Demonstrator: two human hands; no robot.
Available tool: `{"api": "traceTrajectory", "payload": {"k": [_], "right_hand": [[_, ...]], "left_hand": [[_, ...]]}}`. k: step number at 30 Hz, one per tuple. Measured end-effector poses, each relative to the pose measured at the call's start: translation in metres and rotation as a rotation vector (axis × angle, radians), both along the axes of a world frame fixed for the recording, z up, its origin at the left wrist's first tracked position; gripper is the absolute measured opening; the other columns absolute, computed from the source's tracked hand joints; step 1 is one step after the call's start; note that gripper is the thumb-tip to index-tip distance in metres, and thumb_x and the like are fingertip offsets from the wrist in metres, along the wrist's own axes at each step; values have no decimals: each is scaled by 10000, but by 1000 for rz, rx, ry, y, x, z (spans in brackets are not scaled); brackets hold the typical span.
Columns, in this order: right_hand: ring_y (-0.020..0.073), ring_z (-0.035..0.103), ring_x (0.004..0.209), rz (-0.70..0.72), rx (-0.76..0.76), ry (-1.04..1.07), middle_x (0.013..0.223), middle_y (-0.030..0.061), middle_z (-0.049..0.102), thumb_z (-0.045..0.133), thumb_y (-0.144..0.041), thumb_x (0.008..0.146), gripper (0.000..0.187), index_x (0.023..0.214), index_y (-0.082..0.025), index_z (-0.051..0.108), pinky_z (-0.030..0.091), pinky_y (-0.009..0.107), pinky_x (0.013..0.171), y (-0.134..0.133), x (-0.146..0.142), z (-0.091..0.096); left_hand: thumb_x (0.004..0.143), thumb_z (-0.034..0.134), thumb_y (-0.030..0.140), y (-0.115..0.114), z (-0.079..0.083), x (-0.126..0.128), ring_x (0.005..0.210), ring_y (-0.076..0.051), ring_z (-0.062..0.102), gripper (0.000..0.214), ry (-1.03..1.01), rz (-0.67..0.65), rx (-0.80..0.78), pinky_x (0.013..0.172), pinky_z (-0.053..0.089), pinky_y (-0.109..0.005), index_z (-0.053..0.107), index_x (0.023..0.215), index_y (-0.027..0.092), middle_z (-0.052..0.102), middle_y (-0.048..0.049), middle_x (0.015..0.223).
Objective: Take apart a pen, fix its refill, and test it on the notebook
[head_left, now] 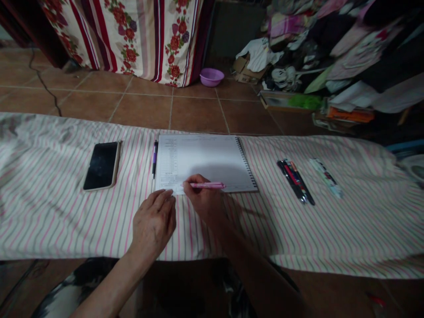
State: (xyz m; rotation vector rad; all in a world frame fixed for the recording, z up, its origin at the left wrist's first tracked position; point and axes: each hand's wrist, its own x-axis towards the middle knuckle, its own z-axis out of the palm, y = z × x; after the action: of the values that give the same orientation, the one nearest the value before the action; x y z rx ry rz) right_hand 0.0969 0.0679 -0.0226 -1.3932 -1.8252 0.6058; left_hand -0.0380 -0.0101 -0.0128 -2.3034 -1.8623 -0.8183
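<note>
A spiral notebook [205, 159] lies open on a striped cloth [66, 212], its left part filled with small writing. My right hand [203, 201] is closed on a pink pen [208, 185], with the tip near the page's lower left. My left hand [154, 223] lies flat on the cloth, fingers stretched out, fingertips touching the notebook's bottom left corner. A purple pen [154, 158] rests along the notebook's left edge.
A black phone [101, 165] lies on the cloth to the left. Several pens [296, 181] and a patterned strip [326, 177] lie to the right. Beyond are tiled floor [198, 110], a purple bowl [211, 76], floral fabric [139, 35] and piled clothes [331, 48].
</note>
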Motion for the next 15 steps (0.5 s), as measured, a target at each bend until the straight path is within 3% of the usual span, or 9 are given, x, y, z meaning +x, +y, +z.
{"api": "traceTrajectory", "payload": {"k": [7,11,15], "right_hand": [[138,551,538,-12,-43,-74,570,-22,601,528,-270,782,157,630,-242,551,383,241,555,-1,1,7],[133,559,534,-13,-148,42,566,-38,587,520,-312,792,146,666,-246,552,393,226,544,-3,5,10],[131,569,557,-26,-126,120,594,-35,601,503,-326,803,162,666,-246,534,414,219,562,-2,5,8]], "left_hand": [[857,521,158,1,1,1,983,-255,614,173,4,8,5,813,542,-411,678,928,151,710,-75,1055],[858,519,160,2,1,1,980,-254,615,168,4,12,-5,807,542,-410,679,908,152,710,-73,1046],[857,522,164,2,1,1,984,-255,612,171,8,16,-10,812,539,-410,680,921,155,708,-70,1049]]}}
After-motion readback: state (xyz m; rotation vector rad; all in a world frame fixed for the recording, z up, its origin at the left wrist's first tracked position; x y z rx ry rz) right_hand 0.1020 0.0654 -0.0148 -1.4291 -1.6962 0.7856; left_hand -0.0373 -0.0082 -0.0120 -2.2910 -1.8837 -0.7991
